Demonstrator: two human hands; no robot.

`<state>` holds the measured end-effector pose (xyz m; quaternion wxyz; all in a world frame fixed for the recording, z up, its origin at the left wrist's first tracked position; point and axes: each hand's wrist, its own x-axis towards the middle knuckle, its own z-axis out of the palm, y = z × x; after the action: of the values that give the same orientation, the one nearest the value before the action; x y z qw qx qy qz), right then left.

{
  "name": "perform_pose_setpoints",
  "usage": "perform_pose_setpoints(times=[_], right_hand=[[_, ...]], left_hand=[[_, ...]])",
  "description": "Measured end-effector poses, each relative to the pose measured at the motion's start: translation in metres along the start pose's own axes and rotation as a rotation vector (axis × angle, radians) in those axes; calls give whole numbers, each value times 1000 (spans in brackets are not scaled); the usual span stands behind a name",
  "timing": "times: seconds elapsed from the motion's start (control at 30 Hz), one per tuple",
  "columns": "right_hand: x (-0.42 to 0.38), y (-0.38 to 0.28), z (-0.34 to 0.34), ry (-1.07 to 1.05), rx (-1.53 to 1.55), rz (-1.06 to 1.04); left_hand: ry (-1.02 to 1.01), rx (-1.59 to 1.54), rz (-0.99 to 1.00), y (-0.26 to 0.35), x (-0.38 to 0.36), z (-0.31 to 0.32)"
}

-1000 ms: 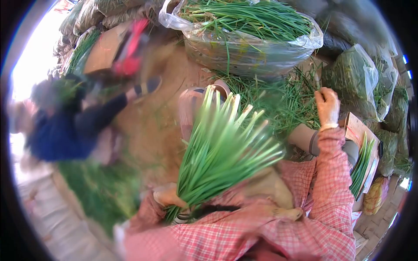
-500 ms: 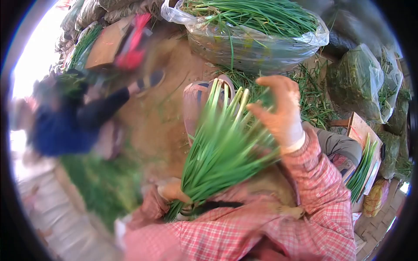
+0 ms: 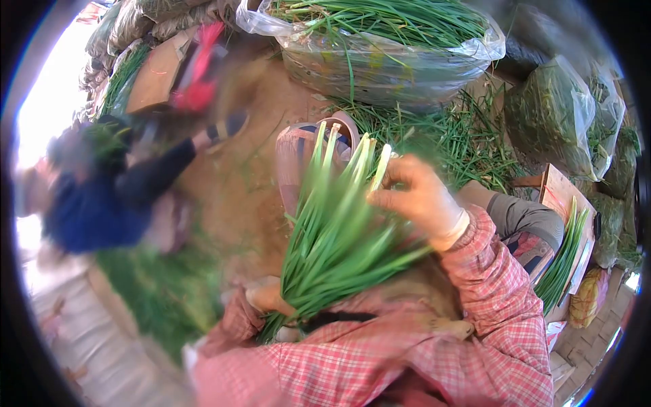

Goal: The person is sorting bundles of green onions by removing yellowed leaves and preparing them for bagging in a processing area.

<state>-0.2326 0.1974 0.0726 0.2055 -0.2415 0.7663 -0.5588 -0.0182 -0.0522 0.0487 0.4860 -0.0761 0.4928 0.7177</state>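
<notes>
A fanned bunch of garlic chives (image 3: pixel 325 244) lies across my lap, its pale stem ends pointing away from me and blurred in places. My left hand (image 3: pixel 272 298) is closed around the leafy end, close to my body. At the upper right of the bunch, my right hand (image 3: pixel 424 200), in a pale orange glove, has its thumb and fingers closed at a white stem end. Part of that grip is hidden by the hand itself. Beyond the bunch, my sandalled foot (image 3: pixel 288 163) rests on the dirt floor.
A large clear plastic bag (image 3: pixel 380 74) full of chives stands ahead. Loose leaves (image 3: pixel 454 142) litter the ground before it. Another filled bag (image 3: pixel 553 119) is at right, above a board with chives (image 3: pixel 566 251). A co-worker in dark blue (image 3: pixel 102 203) sits at left, blurred.
My right hand has come down and left from above the bunch, and its spread fingers have closed at the stem ends. My left hand keeps its hold.
</notes>
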Motion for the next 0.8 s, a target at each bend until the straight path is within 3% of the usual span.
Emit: perform_pose_setpoints(times=[0.17, 0.27, 0.37, 0.47, 0.57, 0.6, 0.7, 0.73, 0.8], right_hand=[[-9, -2, 4, -95, -141, -149], [-11, 1, 11, -21, 136, -147], [-11, 5, 2, -56, 10, -264], [-16, 11, -3, -13, -311, -209], [-13, 20, -13, 294, -321, -145], [-9, 46, -23, 389, -424, -271], [-1, 54, -97, 458, -366, -157], [1, 49, -127, 589, -108, -16], [5, 56, -177, 885, -704, 65]], left_hand=[[-31, -107, -13, -9, 2, -1], [-34, -145, -15, -10, 2, -1], [-31, -182, -22, -12, 2, -1], [-47, -191, -33, -19, 2, -4], [-71, -129, -18, -17, 5, -3], [-75, -110, -14, -15, 6, -1], [-70, -93, -8, -18, 0, -1], [-60, -117, 1, -24, -1, -3], [-55, -155, 2, -32, -2, -3]])
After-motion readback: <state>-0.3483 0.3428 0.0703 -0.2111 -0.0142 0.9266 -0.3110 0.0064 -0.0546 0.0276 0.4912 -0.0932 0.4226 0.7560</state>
